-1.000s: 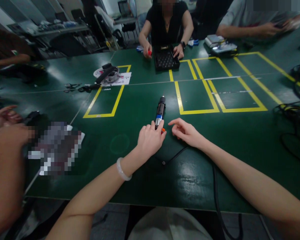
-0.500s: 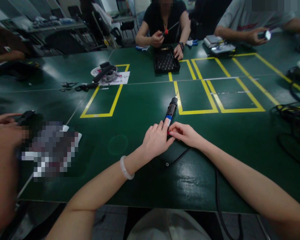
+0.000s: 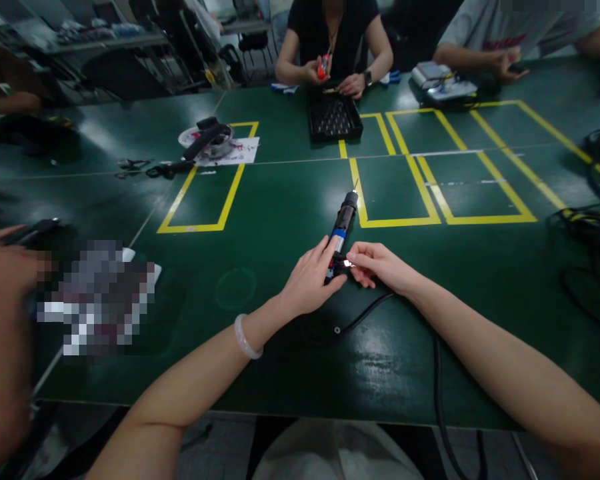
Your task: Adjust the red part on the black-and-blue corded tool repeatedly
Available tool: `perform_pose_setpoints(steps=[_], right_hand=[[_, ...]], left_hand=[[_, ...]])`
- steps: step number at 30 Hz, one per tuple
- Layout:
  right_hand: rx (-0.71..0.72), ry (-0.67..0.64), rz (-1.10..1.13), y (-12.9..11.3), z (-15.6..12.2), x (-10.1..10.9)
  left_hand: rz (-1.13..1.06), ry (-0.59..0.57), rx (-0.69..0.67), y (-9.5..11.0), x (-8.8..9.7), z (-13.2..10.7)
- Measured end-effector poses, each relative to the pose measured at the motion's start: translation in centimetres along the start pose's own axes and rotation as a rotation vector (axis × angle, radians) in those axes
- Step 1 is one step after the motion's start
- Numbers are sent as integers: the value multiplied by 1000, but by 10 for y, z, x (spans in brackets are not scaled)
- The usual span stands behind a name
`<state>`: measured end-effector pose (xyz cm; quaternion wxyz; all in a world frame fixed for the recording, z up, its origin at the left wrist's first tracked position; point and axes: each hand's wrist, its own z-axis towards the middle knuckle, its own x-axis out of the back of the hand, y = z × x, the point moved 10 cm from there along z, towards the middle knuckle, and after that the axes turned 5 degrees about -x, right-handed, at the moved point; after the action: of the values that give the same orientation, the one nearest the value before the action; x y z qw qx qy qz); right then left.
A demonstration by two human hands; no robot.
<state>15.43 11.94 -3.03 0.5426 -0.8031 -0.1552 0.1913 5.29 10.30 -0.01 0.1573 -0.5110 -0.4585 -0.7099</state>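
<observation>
On the green table in front of me lies a black electric screwdriver [image 3: 345,215] with a blue band, its thin bit pointing away from me. My left hand [image 3: 307,277] rests along its left side, fingers on the body and thumb near the rear end. Close to that rear end, my right hand [image 3: 380,268] pinches a small shiny metal piece [image 3: 349,264] with thumb and forefinger. Whether this piece is fixed to the screwdriver I cannot tell. A black cable [image 3: 367,312] with a round metal tip lies below my right hand.
Yellow tape rectangles [image 3: 400,221] mark the table. Across it, a person with a red-handled tool sits behind a black tray [image 3: 335,120] of small parts. A bundle with a black strap [image 3: 210,143] lies at left; coiled black cables [image 3: 593,233] lie at right. Another person's hand [image 3: 10,273] is at left.
My right hand has drawn slightly right, and a shiny piece now shows at its fingertips. My left fingers have straightened somewhat, exposing the screwdriver's rear end. The person opposite has lowered the red-handled tool.
</observation>
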Motion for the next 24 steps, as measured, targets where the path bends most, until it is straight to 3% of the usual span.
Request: perform_pose_setpoints(steps=[11,24], right_hand=[[59,-25,31,-3,1,1],[124,-152,-70,-10,-3,-8]], left_hand=[[-12,5,7,-2,-1,-1],[-25,5,3,-3,0,0]])
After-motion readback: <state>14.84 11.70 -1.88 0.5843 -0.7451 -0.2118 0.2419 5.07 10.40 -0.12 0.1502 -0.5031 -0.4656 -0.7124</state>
